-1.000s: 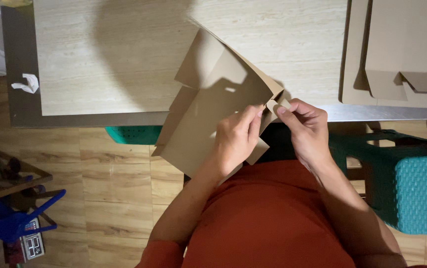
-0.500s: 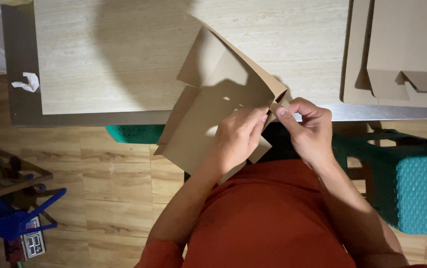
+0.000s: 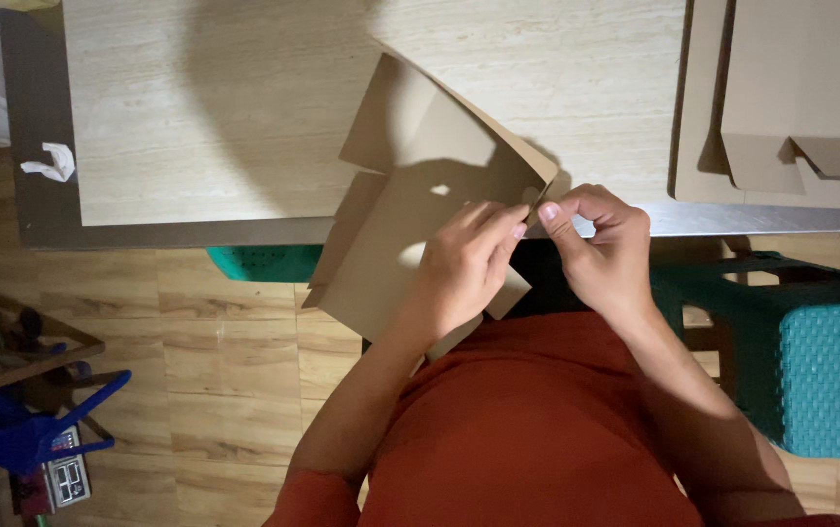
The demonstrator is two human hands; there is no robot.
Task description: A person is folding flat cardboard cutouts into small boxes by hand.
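Two hands work one brown cardboard blank point(image 3: 410, 234), held above the near edge of the pale wooden table point(image 3: 225, 117). Left hand point(image 3: 464, 268) lies flat over the near panel, fingers curled onto the card. Right hand point(image 3: 600, 254) pinches the right corner, thumb and forefinger closed tight on a flap. Far right on the table, flat cardboard pieces point(image 3: 791, 107) sit stacked. Down right, a teal woven stool point(image 3: 830, 376).
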